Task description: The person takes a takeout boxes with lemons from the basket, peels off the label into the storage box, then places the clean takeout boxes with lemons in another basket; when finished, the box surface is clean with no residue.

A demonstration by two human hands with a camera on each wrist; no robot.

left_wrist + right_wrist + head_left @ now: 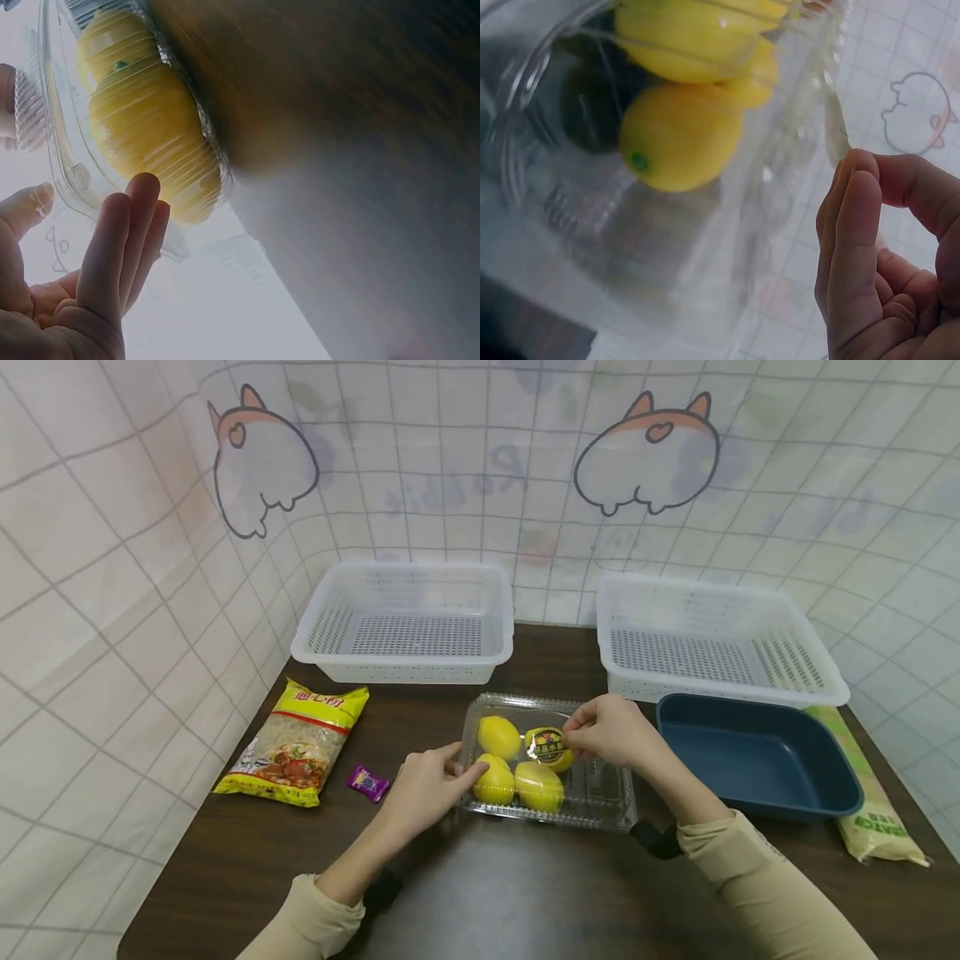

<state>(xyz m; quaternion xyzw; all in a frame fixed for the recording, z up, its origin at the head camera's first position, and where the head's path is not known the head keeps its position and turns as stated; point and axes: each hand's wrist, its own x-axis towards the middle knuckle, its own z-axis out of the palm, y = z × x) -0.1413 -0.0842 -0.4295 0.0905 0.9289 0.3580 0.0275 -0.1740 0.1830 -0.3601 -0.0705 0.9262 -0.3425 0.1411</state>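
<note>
A clear plastic clamshell box (600,797) with several yellow lemons (498,737) inside lies on the dark wooden table. On its lid is a dark round sticker (546,745) with yellow print. My right hand (611,731) pinches the sticker's edge between thumb and fingers; a thin, pale edge (837,124) stands up at the fingertips in the right wrist view. My left hand (427,789) rests at the box's left end, thumb on the lid. In the left wrist view its straight fingers (112,244) lie against the side wall, overlapping the ribbed plastic.
Two white perforated baskets (401,672) (720,685) stand along the back wall. A dark blue tub (757,768) sits at right, beside a green-and-cream packet (873,814). Left of the box are a yellow food bag (300,743) and a small purple wrapped sweet (368,783).
</note>
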